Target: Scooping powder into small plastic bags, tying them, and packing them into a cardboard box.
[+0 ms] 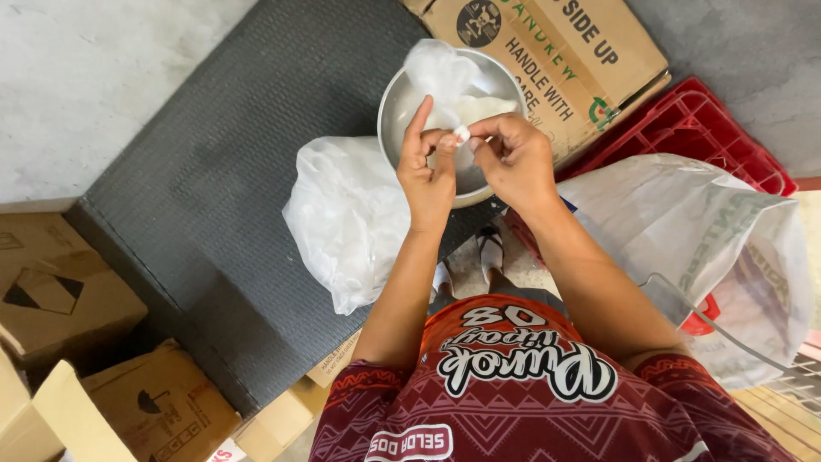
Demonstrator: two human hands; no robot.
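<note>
My left hand [428, 162] and my right hand [513, 154] meet over a round metal bowl [395, 103]. Between their fingertips they pinch a small white piece [462, 133]. A thin clear plastic bag [440, 73] rises from that pinch and lies over white contents in the bowl. The left index finger points up along the bag. The bowl rests at the far edge of a dark grey mat [239, 171].
A crumpled white plastic bag [346, 218] lies on the mat left of my arms. A large cardboard box [564, 51] sits behind the bowl. A red crate [693, 128] holds a big white sack [701, 231] at right. More cardboard boxes [60, 299] stand at lower left.
</note>
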